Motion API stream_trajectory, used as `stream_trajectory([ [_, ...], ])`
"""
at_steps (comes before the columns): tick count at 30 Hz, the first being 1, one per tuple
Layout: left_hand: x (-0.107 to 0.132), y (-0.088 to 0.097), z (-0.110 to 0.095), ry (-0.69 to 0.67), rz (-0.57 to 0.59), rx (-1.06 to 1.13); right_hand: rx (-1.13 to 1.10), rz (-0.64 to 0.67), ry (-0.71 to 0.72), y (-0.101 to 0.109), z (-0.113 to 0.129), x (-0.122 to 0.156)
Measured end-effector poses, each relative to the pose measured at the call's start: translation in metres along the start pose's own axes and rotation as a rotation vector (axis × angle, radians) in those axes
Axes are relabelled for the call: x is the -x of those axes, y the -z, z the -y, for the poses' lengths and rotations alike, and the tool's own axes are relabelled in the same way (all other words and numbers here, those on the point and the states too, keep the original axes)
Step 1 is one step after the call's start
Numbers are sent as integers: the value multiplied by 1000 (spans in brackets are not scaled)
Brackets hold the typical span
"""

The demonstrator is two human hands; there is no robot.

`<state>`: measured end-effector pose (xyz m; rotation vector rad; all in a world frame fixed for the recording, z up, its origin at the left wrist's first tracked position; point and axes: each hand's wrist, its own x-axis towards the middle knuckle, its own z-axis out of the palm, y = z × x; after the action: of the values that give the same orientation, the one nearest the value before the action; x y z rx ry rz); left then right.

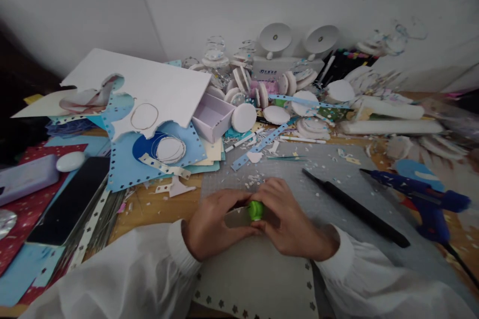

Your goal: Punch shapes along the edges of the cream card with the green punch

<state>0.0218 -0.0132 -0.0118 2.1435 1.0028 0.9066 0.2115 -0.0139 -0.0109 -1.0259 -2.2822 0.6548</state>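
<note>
A small bright green paper punch (256, 210) is held between both hands at the far edge of a pale sheet of paper (258, 279). Small flower- or star-shaped holes run along the sheet's near and right edges. My left hand (213, 222) is closed, its thumb and fingertips meeting at the punch's left side. From the right, my right hand (288, 219) wraps its fingers over the punch, with the thumb below. The hands partly cover the punch and the sheet's far edge.
A black pen-shaped tool (359, 207) and a blue glue gun (422, 197) lie right on the grey cutting mat (224, 182). Leftward are a phone (71, 202), blue punched paper (121, 169) and white foam board (149, 77). White discs (244, 117) and a small box (212, 117) crowd the back.
</note>
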Motion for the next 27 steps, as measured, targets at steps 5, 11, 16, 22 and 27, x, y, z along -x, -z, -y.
stream_trajectory([
  [5, 2, -1, 1, -46, -21, -32, 23, -26, 29, 0, 2, 0],
  [11, 1, 0, 0, -33, -16, 34, 22, -43, 39, -1, 2, 2],
  [16, -4, 1, -2, 138, 47, 158, 41, -29, 28, 0, -1, 1],
  [22, -9, 6, -1, 287, 98, 488, 9, -36, 15, 1, -3, 2],
  [27, -10, 7, 4, 289, 111, 468, 20, -1, 12, 3, -4, 3],
])
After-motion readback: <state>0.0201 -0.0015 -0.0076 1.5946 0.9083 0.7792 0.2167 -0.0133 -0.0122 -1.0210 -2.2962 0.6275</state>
